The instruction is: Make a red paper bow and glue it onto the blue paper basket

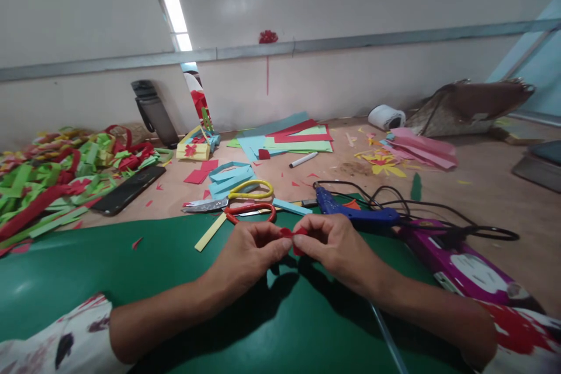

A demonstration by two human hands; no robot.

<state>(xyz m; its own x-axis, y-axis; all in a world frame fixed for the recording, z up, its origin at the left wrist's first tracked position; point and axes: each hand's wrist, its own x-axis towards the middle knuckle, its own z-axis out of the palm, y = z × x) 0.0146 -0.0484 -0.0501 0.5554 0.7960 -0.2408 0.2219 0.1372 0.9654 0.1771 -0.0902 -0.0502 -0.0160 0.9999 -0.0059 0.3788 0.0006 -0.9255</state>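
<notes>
A small red paper piece is pinched between both hands above the green mat. My left hand has its thumb and fingertips closed on the paper's left side. From the right, my right hand grips the same piece, its fingertips nearly touching those of the left. The fingers partly cover the paper, so its full shape is hidden. Just beyond the hands lie scissors with yellow and red handles. A blue glue gun rests to the right of them.
Paper strips and a black phone lie left, with a dark bottle behind. Coloured sheets and a white marker are ahead. At right are a purple box, black cable and brown bag.
</notes>
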